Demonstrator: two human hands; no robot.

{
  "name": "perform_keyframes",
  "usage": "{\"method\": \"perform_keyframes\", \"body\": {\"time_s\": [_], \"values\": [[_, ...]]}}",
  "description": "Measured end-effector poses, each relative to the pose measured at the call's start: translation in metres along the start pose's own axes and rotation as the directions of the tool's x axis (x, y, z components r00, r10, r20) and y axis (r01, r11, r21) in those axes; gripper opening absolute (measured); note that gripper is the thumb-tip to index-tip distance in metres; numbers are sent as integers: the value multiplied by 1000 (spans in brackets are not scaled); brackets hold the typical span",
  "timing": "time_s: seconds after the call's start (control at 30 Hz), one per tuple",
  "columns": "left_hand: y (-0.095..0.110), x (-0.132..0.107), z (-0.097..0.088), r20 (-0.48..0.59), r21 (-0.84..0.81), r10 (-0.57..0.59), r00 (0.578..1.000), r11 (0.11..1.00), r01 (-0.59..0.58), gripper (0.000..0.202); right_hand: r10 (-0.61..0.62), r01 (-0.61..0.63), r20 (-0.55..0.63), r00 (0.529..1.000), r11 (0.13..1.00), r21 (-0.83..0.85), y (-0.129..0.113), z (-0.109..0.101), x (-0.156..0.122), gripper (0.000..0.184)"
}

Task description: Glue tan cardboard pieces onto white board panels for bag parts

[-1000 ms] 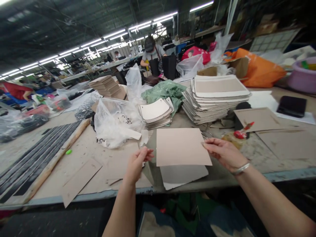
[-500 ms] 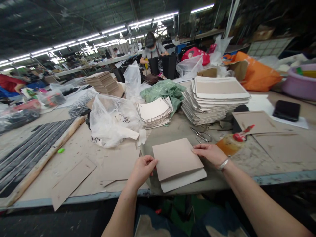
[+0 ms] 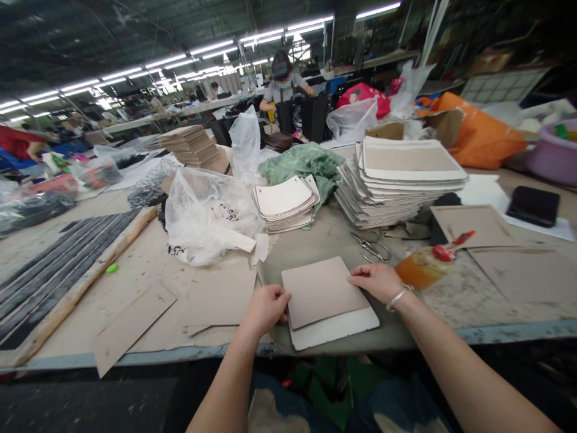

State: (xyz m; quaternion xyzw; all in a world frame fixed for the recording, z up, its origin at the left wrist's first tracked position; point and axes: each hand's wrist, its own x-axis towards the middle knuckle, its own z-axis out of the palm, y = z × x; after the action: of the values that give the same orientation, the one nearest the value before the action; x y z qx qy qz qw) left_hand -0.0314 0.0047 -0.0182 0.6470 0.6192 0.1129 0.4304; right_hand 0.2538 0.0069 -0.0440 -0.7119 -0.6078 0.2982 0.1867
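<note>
A beige cardboard square [image 3: 322,288] lies on top of a white foam sheet [image 3: 342,328] near the table's front edge. My left hand [image 3: 265,307] is closed on the square's left edge. My right hand [image 3: 376,279], with a bracelet at the wrist, holds the right edge with curled fingers. The white sheet sticks out below and to the right of the beige square.
Scissors [image 3: 372,248] lie just behind the square. A glue bottle with a red cap [image 3: 428,264] lies to the right. Stacks of layered sheets [image 3: 401,180] [image 3: 286,204], plastic bags [image 3: 207,213], a black phone [image 3: 534,205] and cardboard pieces [image 3: 130,328] cover the table. A person [image 3: 286,84] works at a far table.
The beige square came down from being held up over the table onto the white sheet. Both hands followed it down and still grip its edges.
</note>
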Motion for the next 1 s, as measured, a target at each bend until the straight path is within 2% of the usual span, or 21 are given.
{"method": "perform_keyframes", "body": {"time_s": [0.23,0.43,0.67,1.0], "values": [[-7,5,2,-3,29,37,999,999,-37,22,27,-27,5,1000,999,17,-3,-1,-1,16],[-10,7,3,-7,83,52,999,995,-51,21,34,-37,65,997,998,51,-3,-3,1,31],[-6,6,2,-3,147,35,999,989,-34,20,1,-4,75,997,999,37,-2,-3,0,40],[5,2,0,-27,259,11,1000,966,-4,21,33,-33,75,997,999,0,-7,-3,-1,47]]}}
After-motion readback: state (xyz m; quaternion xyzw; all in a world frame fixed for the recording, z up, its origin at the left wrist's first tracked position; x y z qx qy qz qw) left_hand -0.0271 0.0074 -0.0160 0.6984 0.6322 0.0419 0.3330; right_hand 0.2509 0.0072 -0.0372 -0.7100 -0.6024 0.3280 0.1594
